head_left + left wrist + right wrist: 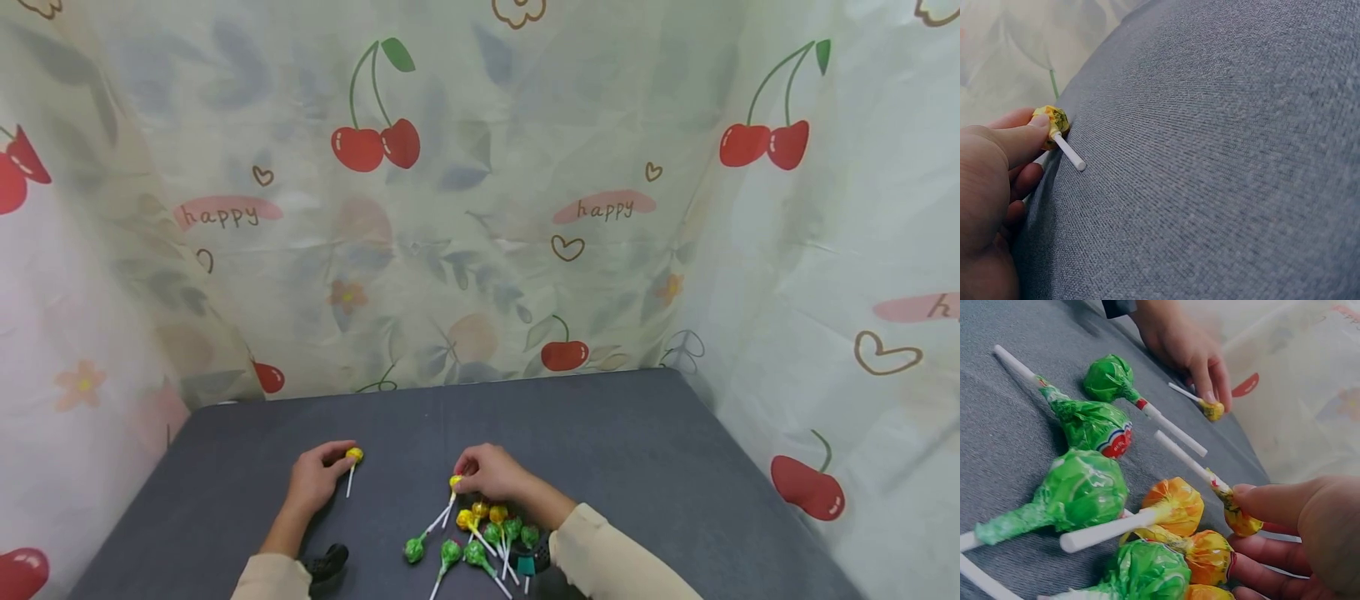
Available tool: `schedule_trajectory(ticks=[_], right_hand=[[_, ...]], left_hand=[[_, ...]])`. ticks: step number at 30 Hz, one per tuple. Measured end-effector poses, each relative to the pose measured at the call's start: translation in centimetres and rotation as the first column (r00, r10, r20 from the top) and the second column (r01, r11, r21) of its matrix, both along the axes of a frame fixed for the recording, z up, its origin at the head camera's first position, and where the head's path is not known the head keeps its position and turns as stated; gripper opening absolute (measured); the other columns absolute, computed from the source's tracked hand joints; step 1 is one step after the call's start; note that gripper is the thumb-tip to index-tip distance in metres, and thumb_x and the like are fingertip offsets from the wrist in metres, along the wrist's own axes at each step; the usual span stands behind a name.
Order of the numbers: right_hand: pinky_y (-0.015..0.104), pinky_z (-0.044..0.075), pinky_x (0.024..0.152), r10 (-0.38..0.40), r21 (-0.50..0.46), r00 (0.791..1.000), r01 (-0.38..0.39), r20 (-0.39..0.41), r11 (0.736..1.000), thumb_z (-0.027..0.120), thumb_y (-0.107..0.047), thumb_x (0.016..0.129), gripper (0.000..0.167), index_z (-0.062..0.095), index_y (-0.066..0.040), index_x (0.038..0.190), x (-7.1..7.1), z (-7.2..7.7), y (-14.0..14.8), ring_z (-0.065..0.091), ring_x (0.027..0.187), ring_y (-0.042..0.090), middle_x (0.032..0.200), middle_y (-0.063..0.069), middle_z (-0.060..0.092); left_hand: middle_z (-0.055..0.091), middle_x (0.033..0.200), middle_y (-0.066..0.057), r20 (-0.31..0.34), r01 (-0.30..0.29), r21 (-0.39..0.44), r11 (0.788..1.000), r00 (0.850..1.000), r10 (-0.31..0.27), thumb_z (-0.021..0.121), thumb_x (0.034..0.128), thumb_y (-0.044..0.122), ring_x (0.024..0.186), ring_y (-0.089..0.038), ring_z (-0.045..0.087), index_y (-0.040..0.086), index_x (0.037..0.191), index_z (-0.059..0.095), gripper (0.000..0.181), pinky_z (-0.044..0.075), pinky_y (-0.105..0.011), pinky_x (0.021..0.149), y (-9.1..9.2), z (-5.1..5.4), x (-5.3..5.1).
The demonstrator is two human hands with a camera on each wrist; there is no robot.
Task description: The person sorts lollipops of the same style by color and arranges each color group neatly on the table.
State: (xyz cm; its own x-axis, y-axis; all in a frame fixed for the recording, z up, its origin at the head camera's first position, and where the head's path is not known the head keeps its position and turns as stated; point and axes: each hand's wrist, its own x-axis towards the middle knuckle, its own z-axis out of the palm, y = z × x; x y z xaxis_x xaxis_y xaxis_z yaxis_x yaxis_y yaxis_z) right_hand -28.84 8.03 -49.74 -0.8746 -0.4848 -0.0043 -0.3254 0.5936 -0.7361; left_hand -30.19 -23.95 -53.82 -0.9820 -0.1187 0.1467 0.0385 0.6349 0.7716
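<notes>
On the left part of the dark table, my left hand (315,477) pinches a yellow-wrapped lollipop (1056,116) by its candy head between thumb and fingers. The white stick points toward the near side, just over the cloth. My right hand (491,473) pinches another yellow lollipop (1240,519) at the wrapper just below its head. Below the right hand lies a pile of green lollipops (476,552) and yellow lollipops (467,520), their sticks crossing. One green lollipop (414,548) lies at the pile's left edge. The right forearm and wrist hide part of the pile.
Dark grey cloth covers the table (600,442). A cherry-print curtain (465,208) stands along its back and sides. A black wrist strap (327,567) is on the left wrist, and a dark device with a teal part (527,566) is at the right wrist.
</notes>
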Motion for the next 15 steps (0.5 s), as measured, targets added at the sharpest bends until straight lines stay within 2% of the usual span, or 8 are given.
schedule_trajectory(ticks=[10, 15], right_hand=[[0.025, 0.047, 0.059, -0.041, -0.017, 0.997, 0.04, -0.061, 0.999, 0.079, -0.013, 0.081, 0.014, 0.069, -0.008, 0.09, -1.2, 0.8, 0.3, 0.055, 0.066, 0.009, 0.075, -0.006, 0.062], [0.026, 0.049, 0.059, -0.087, -0.028, 0.994, 0.086, -0.071, 0.996, 0.079, -0.011, 0.082, 0.015, 0.07, -0.008, 0.093, -1.9, 1.4, 0.1, 0.056, 0.07, 0.011, 0.079, -0.004, 0.062]], left_hand=[[0.068, 0.112, -0.014, -0.008, 0.006, 0.001, 1.0, 1.0, -0.006, 0.071, 0.0904, 0.012, 0.107, -0.033, 0.06, 0.005, 0.117, 0.07, 0.028, 0.044, -0.052, 0.094, -0.1, 0.0, 0.0], [0.068, 0.113, -0.015, -0.009, 0.015, 0.01, 1.0, 1.0, -0.015, 0.07, 0.0905, 0.012, 0.107, -0.033, 0.06, 0.004, 0.118, 0.07, 0.028, 0.044, -0.052, 0.094, -0.1, 0.1, 0.1]])
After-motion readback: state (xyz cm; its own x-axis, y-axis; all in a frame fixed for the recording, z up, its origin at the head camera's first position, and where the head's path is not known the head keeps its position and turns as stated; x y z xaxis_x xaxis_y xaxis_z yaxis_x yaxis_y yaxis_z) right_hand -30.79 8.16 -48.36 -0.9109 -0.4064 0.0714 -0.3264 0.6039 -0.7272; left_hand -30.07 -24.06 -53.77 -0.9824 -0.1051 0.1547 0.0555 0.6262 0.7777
